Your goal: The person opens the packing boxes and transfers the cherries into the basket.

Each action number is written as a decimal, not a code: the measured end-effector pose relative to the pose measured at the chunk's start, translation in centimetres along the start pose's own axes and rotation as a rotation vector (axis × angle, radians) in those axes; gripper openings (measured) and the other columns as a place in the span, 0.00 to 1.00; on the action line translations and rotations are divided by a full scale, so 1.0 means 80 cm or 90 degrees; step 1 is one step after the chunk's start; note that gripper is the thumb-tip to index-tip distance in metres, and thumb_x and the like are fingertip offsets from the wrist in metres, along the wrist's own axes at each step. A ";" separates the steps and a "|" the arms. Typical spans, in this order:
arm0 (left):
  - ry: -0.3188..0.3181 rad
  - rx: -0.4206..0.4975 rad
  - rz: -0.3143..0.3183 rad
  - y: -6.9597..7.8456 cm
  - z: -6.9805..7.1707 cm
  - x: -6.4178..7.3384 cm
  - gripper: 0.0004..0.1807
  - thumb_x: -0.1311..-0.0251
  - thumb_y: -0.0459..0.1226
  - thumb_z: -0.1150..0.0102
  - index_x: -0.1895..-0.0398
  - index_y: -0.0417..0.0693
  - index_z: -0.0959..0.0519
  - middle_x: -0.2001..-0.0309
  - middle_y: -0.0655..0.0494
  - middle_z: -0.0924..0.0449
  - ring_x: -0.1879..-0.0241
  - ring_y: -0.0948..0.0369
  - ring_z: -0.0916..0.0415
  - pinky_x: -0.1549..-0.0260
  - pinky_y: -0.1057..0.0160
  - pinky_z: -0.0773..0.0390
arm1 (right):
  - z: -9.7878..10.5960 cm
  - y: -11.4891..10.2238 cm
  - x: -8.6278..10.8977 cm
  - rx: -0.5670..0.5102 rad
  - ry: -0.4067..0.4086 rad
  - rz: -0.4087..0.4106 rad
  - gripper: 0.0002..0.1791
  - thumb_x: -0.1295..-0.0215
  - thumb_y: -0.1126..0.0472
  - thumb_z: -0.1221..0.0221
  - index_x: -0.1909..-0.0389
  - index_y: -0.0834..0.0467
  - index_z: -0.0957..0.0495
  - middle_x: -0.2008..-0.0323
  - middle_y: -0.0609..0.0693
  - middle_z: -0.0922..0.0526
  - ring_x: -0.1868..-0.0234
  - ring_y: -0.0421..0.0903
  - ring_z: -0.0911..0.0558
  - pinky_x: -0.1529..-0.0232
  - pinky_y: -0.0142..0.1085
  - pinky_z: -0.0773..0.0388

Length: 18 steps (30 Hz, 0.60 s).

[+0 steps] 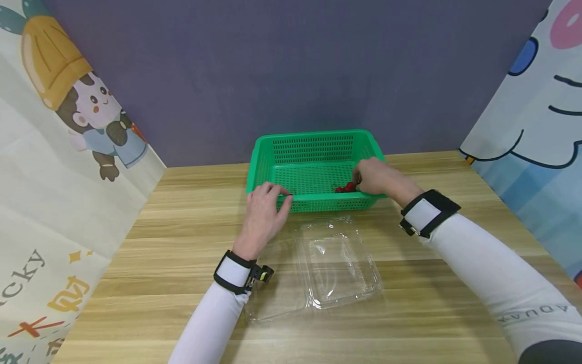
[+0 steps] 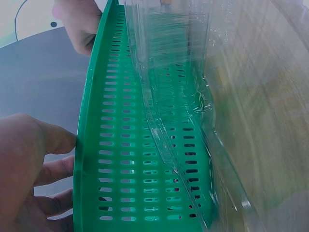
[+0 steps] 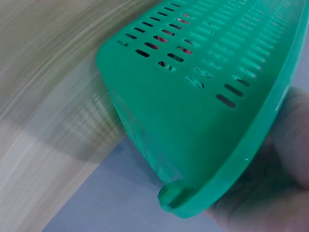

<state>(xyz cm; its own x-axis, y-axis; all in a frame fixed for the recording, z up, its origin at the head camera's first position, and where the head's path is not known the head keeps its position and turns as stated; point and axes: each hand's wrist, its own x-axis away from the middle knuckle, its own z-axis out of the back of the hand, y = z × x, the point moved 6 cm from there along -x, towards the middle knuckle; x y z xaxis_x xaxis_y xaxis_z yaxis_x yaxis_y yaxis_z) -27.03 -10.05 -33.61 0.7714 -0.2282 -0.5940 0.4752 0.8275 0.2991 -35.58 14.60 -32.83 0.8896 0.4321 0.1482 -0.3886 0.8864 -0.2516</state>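
Observation:
A green perforated plastic basket [image 1: 331, 205] stands on the table near the back. Inside its front right part lie several small round red fruits [image 1: 345, 188]. My right hand [image 1: 377, 177] reaches over the right side with fingers bent down beside the fruits; the fingertips are hidden. My left hand [image 1: 265, 212] lies at the front left rim, fingers reaching over it. A speck of red shows at those fingertips, too small to tell what it is. In the left wrist view, the rim hides the ends of the left hand's fingers [image 2: 55, 169].
A clear plastic clamshell box [image 1: 341, 268] lies opened flat on the wooden table [image 1: 173, 263], in front of the basket. Behind the basket rises a dark purple panel [image 1: 291, 76]. Printed cartoon sheets flank the table on both sides.

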 end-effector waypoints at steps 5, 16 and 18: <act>-0.005 -0.002 0.002 0.000 -0.001 -0.001 0.07 0.34 0.42 0.40 0.62 0.50 0.17 0.61 0.56 0.23 0.59 0.55 0.26 0.55 0.57 0.35 | -0.001 0.003 -0.002 0.006 -0.004 -0.013 0.11 0.35 0.63 0.37 0.54 0.62 0.17 0.59 0.57 0.20 0.56 0.55 0.20 0.61 0.44 0.23; -0.004 0.011 -0.001 0.000 0.000 -0.001 0.07 0.34 0.42 0.40 0.61 0.49 0.17 0.61 0.54 0.22 0.58 0.54 0.26 0.55 0.56 0.35 | 0.005 0.005 0.008 -0.033 0.112 0.034 0.12 0.33 0.64 0.40 0.51 0.65 0.20 0.59 0.56 0.19 0.59 0.53 0.18 0.60 0.45 0.23; 0.000 0.014 -0.007 -0.001 0.000 0.000 0.07 0.34 0.41 0.39 0.61 0.48 0.17 0.61 0.54 0.23 0.58 0.53 0.26 0.55 0.56 0.35 | 0.008 0.004 0.014 -0.037 0.148 0.049 0.11 0.33 0.64 0.41 0.53 0.64 0.20 0.60 0.55 0.18 0.60 0.52 0.18 0.61 0.44 0.23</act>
<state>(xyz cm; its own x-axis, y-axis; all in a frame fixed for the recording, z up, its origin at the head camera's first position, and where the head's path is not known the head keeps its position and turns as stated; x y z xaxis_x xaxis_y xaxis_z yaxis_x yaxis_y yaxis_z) -27.09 -10.16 -33.60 0.7658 -0.2371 -0.5978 0.4926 0.8138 0.3082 -34.90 15.49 -32.14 0.8918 0.4423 -0.0951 -0.4489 0.8385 -0.3089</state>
